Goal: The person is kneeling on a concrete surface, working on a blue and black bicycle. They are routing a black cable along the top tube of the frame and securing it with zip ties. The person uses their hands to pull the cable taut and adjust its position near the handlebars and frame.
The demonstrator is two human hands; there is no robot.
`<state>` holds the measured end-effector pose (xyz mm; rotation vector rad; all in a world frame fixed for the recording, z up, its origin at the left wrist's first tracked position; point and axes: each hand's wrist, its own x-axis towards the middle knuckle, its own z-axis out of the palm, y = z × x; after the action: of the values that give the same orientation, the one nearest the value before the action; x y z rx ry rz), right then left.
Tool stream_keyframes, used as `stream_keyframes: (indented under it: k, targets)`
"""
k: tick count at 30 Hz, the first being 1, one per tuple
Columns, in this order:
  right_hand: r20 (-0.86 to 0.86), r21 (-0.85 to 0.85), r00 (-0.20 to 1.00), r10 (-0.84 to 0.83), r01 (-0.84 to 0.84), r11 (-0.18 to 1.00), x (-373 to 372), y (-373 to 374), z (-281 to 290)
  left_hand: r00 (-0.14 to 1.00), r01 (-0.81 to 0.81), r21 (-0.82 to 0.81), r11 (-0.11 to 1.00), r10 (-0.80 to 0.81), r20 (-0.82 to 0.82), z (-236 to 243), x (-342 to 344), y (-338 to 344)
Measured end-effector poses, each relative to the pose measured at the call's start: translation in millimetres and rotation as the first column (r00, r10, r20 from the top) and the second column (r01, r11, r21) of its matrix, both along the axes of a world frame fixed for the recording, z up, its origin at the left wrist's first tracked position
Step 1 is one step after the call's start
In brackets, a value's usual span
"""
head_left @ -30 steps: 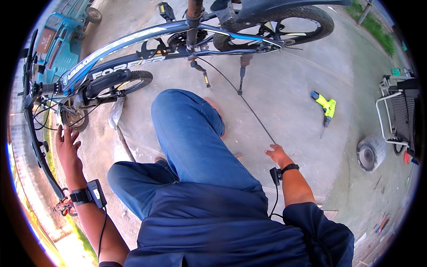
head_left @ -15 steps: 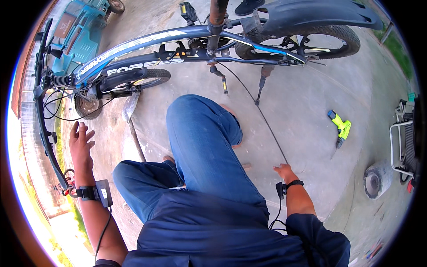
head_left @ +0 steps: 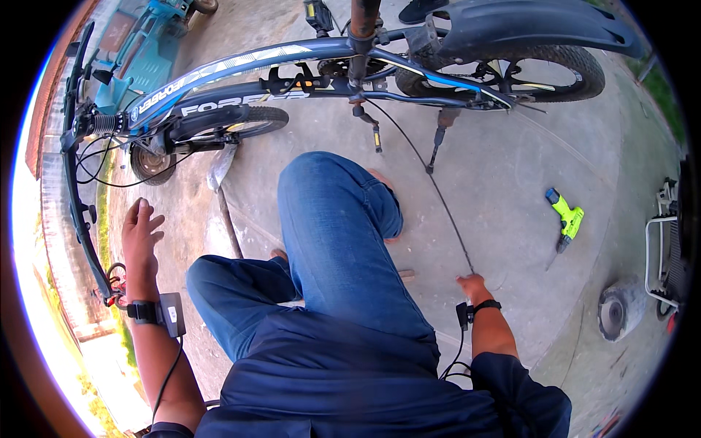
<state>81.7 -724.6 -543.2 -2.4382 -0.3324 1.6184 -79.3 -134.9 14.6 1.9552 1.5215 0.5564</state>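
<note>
Between bicycle and right hand | cable: black, thin, gently curved

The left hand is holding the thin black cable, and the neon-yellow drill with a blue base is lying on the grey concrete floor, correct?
No: the head view shows the right hand, not the left hand, holding the thin black cable. The neon-yellow drill with a blue base is lying on the grey concrete floor.
</note>
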Motion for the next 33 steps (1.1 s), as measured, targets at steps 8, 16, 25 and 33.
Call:
stream_keyframes:
  k: [8,16,25,33]
  targets:
    - [-0.437,0.19,0.745,-0.504,0.625,0.757,-31.6,21.2,33.4,0.999,0.016,-0.046,0.999,-0.018,-0.04,-0.2,4.0,-4.7]
    - [-0.076,0.061,0.939,-0.334,0.339,0.939,-46.2,57.8,31.9,0.999,0.035,-0.066,0.997,-0.037,-0.034,-2.1,11.6,-15.4]
    - [-0.101,-0.226,0.981,0.163,-0.183,0.957,-34.9,67.3,37.1,1.0,0.018,-0.075,0.997,-0.019,-0.008,-4.1,-4.1,-19.6]
    - [0.129,0.018,0.972,0.198,-0.202,0.979,-44.8,36.9,5.5,1.0,0.019,-0.1,0.995,-0.017,0.02,-8.9,3.9,-22.2]
